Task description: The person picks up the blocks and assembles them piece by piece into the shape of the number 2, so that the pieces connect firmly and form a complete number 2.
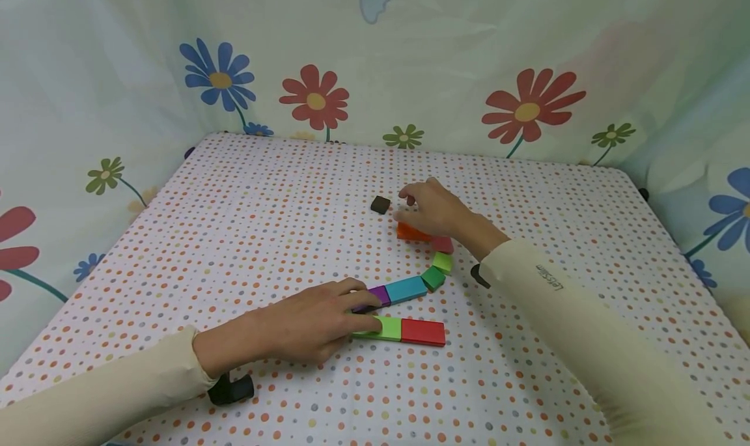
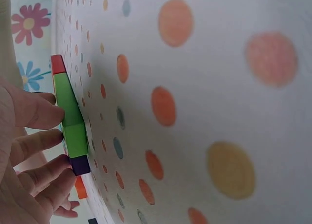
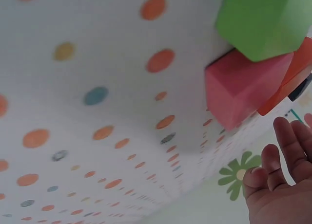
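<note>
In the head view my left hand [image 1: 313,319] lies over the near end of a bent row of blocks. Its fingers touch the purple block [image 1: 381,295] and the light green block [image 1: 389,329]. The left wrist view shows the fingertips [image 2: 57,118] along the side of a green block [image 2: 70,104], with a dark block [image 2: 80,165] beyond. My right hand [image 1: 436,208] hovers with loosely bent fingers over the orange block [image 1: 412,232] and holds nothing. Just below it sits a pink block [image 1: 442,245]. To its left, a black block [image 1: 380,204] lies apart.
A red block [image 1: 423,333] ends the near row. Further along the curve come a blue block [image 1: 407,290], a green block [image 1: 433,278] and a lime green block [image 1: 443,262]. The dotted tablecloth [image 1: 281,192] meets a flowered curtain [image 1: 433,62] behind.
</note>
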Action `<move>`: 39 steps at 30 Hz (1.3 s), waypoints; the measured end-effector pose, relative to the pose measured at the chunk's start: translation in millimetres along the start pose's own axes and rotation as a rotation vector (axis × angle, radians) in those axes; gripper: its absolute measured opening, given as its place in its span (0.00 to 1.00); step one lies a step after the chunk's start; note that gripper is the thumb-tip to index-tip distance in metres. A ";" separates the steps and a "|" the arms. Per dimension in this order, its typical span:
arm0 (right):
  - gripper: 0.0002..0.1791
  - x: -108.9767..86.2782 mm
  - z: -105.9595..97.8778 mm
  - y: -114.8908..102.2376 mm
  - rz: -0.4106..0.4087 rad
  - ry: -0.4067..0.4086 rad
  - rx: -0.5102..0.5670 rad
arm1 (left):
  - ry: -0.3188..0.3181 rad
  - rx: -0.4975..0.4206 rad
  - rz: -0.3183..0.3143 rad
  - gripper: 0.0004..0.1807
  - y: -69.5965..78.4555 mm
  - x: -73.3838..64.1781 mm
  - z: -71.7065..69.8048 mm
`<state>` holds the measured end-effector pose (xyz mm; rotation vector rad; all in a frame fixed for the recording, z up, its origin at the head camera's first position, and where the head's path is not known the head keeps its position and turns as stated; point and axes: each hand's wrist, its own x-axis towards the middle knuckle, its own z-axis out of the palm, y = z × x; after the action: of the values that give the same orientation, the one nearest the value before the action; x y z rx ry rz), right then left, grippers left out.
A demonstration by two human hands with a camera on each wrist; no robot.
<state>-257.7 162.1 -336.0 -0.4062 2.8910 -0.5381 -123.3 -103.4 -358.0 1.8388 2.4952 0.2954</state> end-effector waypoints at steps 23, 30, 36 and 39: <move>0.29 26.7 7.5 -21.6 0.052 -0.015 -0.026 | 0.037 0.032 0.017 0.17 0.1 -1.5 2.6; 0.26 27.3 9.1 -23.7 0.063 -0.026 -0.020 | 0.034 0.028 0.009 0.17 -0.1 -1.6 2.9; 0.24 28.0 9.9 -26.9 0.066 -0.035 -0.039 | 0.047 0.033 0.016 0.17 -0.4 -1.8 3.4; 0.24 28.7 9.5 -28.8 0.061 -0.038 -0.057 | 0.050 0.029 0.018 0.17 -0.7 -1.7 3.9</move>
<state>-276.2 124.7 -337.4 -0.3307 2.8774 -0.4343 -122.9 -104.6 -362.1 1.8892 2.5300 0.3115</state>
